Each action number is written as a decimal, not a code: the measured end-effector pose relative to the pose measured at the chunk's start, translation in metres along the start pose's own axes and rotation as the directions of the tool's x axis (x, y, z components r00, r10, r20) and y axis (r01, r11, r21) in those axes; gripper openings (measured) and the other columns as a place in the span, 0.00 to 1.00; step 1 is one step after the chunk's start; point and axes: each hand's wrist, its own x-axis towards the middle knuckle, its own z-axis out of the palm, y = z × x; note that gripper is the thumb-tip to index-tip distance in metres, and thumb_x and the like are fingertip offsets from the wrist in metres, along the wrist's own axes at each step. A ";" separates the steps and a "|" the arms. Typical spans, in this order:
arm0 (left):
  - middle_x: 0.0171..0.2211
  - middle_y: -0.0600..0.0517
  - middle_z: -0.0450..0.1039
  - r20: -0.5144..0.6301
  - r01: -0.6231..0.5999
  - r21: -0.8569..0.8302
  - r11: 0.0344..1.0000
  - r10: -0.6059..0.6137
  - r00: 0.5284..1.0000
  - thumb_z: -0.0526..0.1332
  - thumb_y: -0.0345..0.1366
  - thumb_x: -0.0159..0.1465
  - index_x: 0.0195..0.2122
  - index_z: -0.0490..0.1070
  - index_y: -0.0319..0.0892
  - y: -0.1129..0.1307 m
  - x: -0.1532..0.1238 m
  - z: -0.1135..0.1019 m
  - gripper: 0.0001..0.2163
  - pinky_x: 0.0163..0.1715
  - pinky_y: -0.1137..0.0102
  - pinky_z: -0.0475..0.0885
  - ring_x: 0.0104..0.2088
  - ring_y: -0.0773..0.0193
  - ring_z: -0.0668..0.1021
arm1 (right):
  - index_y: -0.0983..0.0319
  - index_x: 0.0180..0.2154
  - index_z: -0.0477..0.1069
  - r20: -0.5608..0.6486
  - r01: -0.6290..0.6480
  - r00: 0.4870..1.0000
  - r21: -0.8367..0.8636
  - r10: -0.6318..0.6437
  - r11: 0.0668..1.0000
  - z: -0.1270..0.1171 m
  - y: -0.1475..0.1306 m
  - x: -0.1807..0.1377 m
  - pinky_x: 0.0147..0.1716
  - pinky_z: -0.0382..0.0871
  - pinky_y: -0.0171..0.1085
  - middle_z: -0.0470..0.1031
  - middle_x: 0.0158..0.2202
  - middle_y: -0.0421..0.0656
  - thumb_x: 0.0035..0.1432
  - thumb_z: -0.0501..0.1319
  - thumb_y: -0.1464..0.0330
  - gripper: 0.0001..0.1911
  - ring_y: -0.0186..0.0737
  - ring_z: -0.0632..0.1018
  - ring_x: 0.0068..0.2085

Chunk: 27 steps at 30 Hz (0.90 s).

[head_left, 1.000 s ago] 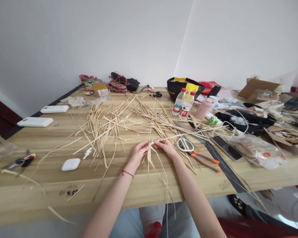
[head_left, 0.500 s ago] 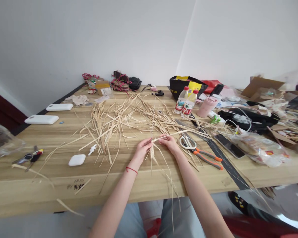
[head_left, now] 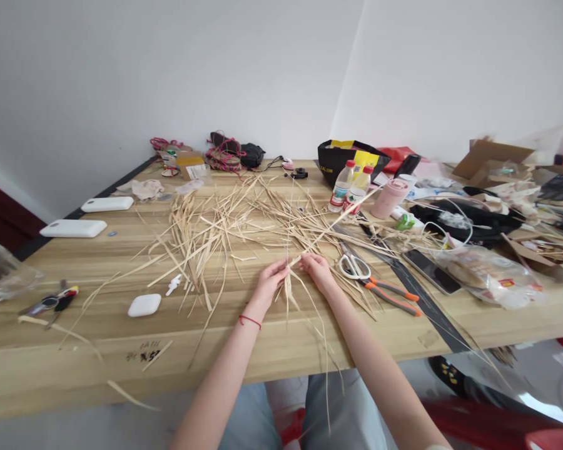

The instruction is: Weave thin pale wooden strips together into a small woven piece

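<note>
Near the front of the table, my left hand is closed, its fingertips pinching the top of a small bundle of pale straw strips. Loose ends trail from it over the table edge. Just to the right, my right hand has its fingers bent together at a long flat straw strip, which slants up to the right from between the hands. A thin cord runs from my left fingertips toward the back of the table. The exact grip is too small to see.
Many loose straw strips lie beyond my hands. Scissors and orange-handled pliers are to the right, near a phone. Two bottles and a pink cup stand behind. A white case lies left.
The long straw strip has swung up from lying low toward the right to a steep slant. My right hand's fingers have curled in more; my left hand has barely moved.
</note>
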 end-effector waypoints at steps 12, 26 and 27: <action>0.49 0.45 0.75 -0.026 -0.025 0.037 0.999 0.026 0.999 0.68 0.29 0.51 0.46 0.75 0.42 0.000 0.001 0.002 0.19 0.53 0.62 0.66 0.50 0.56 0.75 | 0.60 0.32 0.77 -0.081 0.082 0.994 0.015 -0.080 0.997 0.004 0.002 0.001 0.27 0.66 0.32 0.77 0.30 0.39 0.38 0.72 0.60 0.17 0.30 0.71 0.25; 0.47 0.44 0.75 -0.101 -0.051 -0.007 0.999 0.050 0.994 0.69 0.29 0.50 0.46 0.75 0.40 -0.007 0.006 0.002 0.20 0.52 0.62 0.67 0.46 0.58 0.76 | 0.62 0.26 0.76 -0.127 0.080 0.989 0.005 -0.078 0.997 0.006 -0.008 -0.002 0.23 0.62 0.32 0.71 0.20 0.37 0.39 0.72 0.58 0.15 0.30 0.67 0.22; 0.47 0.43 0.75 -0.105 -0.053 -0.010 0.999 0.052 0.993 0.69 0.29 0.50 0.46 0.75 0.40 -0.008 0.006 0.003 0.20 0.52 0.62 0.67 0.46 0.58 0.77 | 0.62 0.26 0.76 -0.123 0.088 0.989 -0.007 -0.088 0.996 0.007 -0.009 -0.003 0.24 0.62 0.32 0.71 0.20 0.37 0.40 0.71 0.58 0.15 0.30 0.67 0.21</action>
